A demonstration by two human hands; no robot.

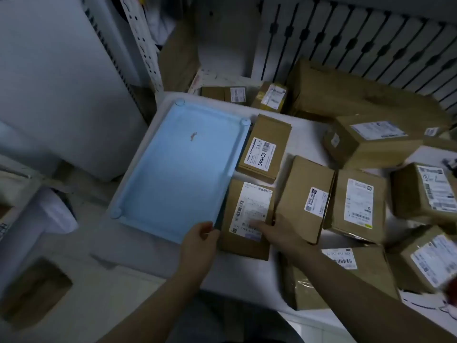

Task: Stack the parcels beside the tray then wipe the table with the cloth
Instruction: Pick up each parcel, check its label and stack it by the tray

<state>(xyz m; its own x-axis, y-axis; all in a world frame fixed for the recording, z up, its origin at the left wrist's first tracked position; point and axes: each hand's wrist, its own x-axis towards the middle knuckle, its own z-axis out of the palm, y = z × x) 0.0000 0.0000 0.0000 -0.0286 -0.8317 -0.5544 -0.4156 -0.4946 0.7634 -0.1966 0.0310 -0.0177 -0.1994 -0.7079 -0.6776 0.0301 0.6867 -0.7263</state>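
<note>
Jointly, left hand [199, 240], right hand [270, 231] on one parcel [247, 209], one tray [178, 167]

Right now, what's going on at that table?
A person has both hands on one brown parcel lying against the right side of the blue tray. The left hand grips its left edge, and the right hand rests flat on its label. A second parcel lies beyond it along the same side, not stacked. More parcels lie scattered over the table to the right. No cloth is in view.

Pale blue tray [173, 169], brown cardboard parcels [306, 194] with white printed labels [358, 201], white table [304, 129]
</note>
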